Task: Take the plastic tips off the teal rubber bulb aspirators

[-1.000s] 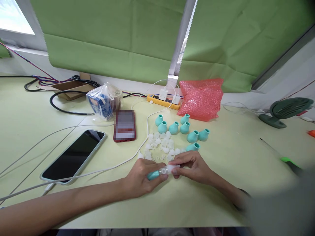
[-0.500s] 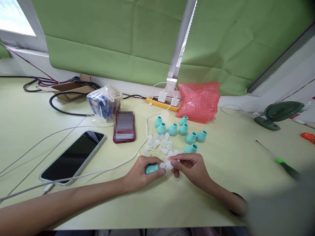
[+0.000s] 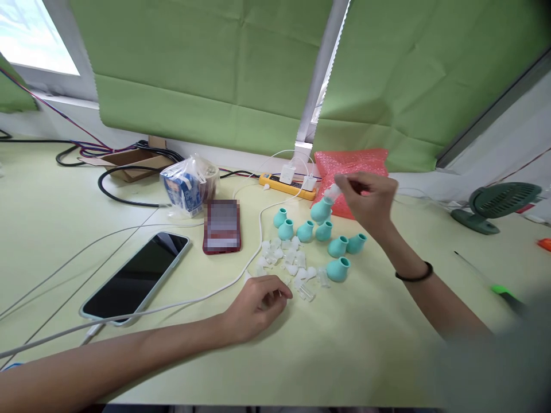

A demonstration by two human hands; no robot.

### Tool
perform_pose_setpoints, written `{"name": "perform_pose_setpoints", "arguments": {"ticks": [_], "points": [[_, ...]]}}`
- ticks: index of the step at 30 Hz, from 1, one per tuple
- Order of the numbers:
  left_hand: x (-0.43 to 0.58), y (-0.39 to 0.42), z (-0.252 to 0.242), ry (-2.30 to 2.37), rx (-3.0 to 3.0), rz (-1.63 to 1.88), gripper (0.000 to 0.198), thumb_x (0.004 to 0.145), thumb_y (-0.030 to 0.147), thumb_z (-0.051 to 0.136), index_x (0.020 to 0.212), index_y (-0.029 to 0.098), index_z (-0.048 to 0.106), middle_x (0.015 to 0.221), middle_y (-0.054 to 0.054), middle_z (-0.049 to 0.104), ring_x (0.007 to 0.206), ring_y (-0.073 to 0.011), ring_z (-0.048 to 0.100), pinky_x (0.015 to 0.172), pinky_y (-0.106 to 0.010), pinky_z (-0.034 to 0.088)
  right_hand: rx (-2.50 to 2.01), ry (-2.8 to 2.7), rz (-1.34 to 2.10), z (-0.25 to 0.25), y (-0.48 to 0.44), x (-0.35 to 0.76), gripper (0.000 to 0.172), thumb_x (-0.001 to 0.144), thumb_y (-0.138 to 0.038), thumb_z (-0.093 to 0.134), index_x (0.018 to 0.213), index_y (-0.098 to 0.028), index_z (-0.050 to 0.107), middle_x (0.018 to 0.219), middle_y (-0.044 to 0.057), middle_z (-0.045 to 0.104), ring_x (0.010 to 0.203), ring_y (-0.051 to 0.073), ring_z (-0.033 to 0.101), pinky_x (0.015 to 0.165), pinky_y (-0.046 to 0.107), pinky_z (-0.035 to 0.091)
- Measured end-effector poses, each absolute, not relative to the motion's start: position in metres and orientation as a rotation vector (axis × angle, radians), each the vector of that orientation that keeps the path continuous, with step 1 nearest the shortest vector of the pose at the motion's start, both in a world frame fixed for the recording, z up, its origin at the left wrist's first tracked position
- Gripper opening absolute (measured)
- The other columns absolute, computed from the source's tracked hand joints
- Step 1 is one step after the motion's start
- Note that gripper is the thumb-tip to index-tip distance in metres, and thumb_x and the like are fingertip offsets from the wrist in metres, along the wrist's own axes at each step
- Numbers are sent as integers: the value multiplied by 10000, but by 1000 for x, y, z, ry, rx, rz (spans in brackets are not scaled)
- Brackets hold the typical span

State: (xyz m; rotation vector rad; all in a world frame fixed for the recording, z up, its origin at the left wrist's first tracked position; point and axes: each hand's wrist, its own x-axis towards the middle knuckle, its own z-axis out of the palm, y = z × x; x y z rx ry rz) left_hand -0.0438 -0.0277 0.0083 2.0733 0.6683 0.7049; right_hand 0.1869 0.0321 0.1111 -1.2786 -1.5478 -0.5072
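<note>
Head — teal bulb [image 3: 321,210]; carton [image 3: 181,192] print unreadable

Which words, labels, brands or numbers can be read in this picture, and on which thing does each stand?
No text can be read.
Blue and white carton in its clear bag: print too small.
Red item: blurred out.
Yellow power strip: markings too small.
Phone: screen dark.
</note>
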Motion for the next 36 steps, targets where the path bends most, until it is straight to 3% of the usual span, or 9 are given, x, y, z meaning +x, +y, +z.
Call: {"name": "perform_pose_setpoints", "arguments": {"ticks": [5, 9, 14, 21, 25, 29, 36], "points": [[-45, -28, 9, 613, 2122, 729, 188, 706, 56, 418, 777, 115, 581, 740, -51, 578, 646, -123, 511, 576, -210, 395, -1756, -1797, -539, 84, 85, 194, 317, 774, -376, 463, 632, -167, 655, 597, 37, 630, 563, 151, 552, 504, 238, 371], [-45, -28, 10, 598, 2140, 732, 187, 703, 55, 416, 776, 117, 576, 730, -51, 573, 625, -120, 498, 550, -208, 387, -1863, -1830, -513, 72, 98, 195, 282, 734, -372, 497, 631, -175, 672, 617, 55, 647, 616, 198, 580, 500, 250, 363], [-46, -30, 8, 555, 2150, 857, 182, 730, 71, 386, 766, 126, 556, 717, -53, 567, 623, -121, 495, 560, -219, 396, -1946, -1744, -568, 77, 89, 194, 312, 738, -413, 479, 789, -175, 674, 676, 76, 656, 685, 242, 583, 536, 287, 375], [-51, -34, 10, 531, 2234, 1059, 131, 750, 120, 383, 793, 146, 505, 688, -39, 549, 611, -122, 452, 557, -222, 386, -1407, -2082, -561, 73, 10, 165, 240, 775, -322, 481, 805, -133, 627, 662, 42, 623, 559, 129, 536, 555, 241, 393], [-50, -34, 10, 705, 2208, 956, 143, 785, 148, 362, 792, 156, 505, 594, 9, 513, 526, -99, 431, 521, -204, 368, -1314, -2570, -423, 48, -34, 140, 162, 781, -261, 488, 831, -153, 599, 709, 56, 588, 661, 162, 537, 548, 245, 392], [-46, -32, 7, 826, 2199, 862, 119, 745, 148, 410, 804, 168, 511, 576, 28, 507, 510, -96, 445, 502, -195, 370, -1431, -2600, -550, 18, -47, 129, 167, 789, -224, 453, 872, -143, 573, 770, 88, 553, 716, 202, 499, 552, 283, 388], [-42, -29, 4, 861, 2376, 829, 191, 672, 69, 440, 805, 168, 536, 790, -39, 575, 766, -167, 516, 663, -268, 451, -1378, -2361, -541, -2, -54, 136, 234, 796, -208, 443, 999, -146, 541, 888, 113, 536, 796, 219, 472, 659, 337, 407]]}}
